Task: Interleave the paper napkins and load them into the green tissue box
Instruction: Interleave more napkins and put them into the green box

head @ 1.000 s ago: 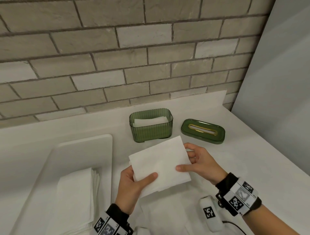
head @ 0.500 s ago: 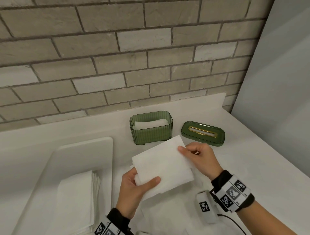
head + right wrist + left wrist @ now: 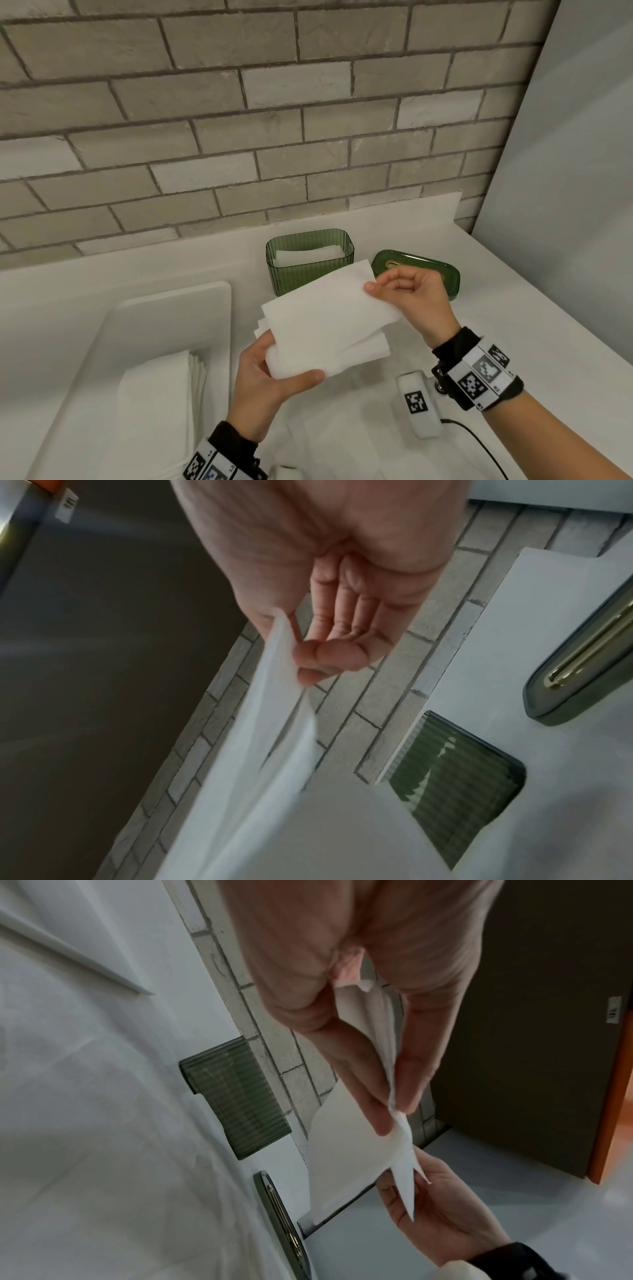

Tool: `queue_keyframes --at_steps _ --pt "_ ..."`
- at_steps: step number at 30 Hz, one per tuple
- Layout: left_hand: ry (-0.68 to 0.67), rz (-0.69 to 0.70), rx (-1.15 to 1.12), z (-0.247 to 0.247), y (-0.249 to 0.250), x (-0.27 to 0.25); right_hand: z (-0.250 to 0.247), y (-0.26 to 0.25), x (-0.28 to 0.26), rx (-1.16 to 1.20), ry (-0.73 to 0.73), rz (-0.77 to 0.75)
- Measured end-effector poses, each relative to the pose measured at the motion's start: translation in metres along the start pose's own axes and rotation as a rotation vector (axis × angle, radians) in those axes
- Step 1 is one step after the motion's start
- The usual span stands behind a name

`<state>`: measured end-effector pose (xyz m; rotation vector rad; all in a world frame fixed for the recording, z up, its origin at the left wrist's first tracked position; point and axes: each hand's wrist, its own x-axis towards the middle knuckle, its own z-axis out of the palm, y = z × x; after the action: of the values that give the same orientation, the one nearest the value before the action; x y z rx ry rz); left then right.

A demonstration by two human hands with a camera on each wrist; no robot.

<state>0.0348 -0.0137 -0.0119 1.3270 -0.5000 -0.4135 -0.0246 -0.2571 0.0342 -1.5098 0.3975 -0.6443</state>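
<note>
A folded white napkin (image 3: 329,318) is held in the air in front of the green tissue box (image 3: 310,270). My left hand (image 3: 270,380) pinches its near lower corner, thumb on top. My right hand (image 3: 407,298) pinches the top layer at its right edge and lifts it off the layers below. The ribbed box stands open at the wall with white napkins lying inside. In the left wrist view thumb and fingers clamp the napkin (image 3: 346,1153); the right wrist view shows the lifted layer (image 3: 274,723) beside the box (image 3: 455,783).
The green lid (image 3: 442,270) with a gold slot lies right of the box, partly behind my right hand. A white tray (image 3: 164,318) at the left holds a stack of napkins (image 3: 161,411). Flat napkins (image 3: 342,428) lie on the counter under my hands. A grey panel stands to the right.
My right hand went from lying flat on the napkin's right edge to pinching the top layer and raising it. The napkin moved slightly towards the box; the left grip stayed.
</note>
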Motion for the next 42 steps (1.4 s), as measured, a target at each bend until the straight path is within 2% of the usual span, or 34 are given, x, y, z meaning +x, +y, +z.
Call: queue_keyframes --at_steps 4,8,10,13,18,22,26,30,35,40,42 --pt "-0.027 -0.006 -0.02 -0.002 -0.001 -0.001 -0.001 -0.013 0.005 0.109 0.011 0.005" --pt "-0.001 -0.02 -0.057 -0.003 -0.005 0.0 -0.007 -0.027 0.01 0.385 -0.048 0.123" --pt "-0.006 -0.02 -0.079 -0.002 -0.006 0.001 -0.005 -0.024 0.008 0.361 -0.125 0.176" --pt "0.006 -0.014 -0.1 0.0 -0.007 0.003 0.003 -0.012 -0.004 0.203 -0.216 0.239" --pt "0.026 0.026 -0.15 0.003 -0.001 0.003 0.004 0.007 -0.016 0.131 -0.216 0.299" --pt "-0.018 0.006 -0.197 0.003 -0.001 0.002 0.007 0.005 -0.02 0.2 -0.222 0.39" --pt "-0.052 -0.005 -0.22 0.006 -0.001 0.002 0.011 0.009 -0.023 0.279 -0.134 0.438" --pt "-0.035 -0.037 -0.259 0.01 -0.006 0.001 0.019 0.008 -0.03 0.348 -0.103 0.523" --pt "0.029 -0.039 -0.288 0.015 -0.006 0.0 0.026 0.011 -0.038 0.485 -0.164 0.657" --pt "0.009 -0.046 -0.299 0.009 -0.009 -0.004 0.026 0.017 -0.035 0.439 -0.1 0.567" --pt "0.019 -0.101 -0.421 0.003 -0.009 -0.005 0.024 0.016 -0.035 0.413 -0.07 0.525"
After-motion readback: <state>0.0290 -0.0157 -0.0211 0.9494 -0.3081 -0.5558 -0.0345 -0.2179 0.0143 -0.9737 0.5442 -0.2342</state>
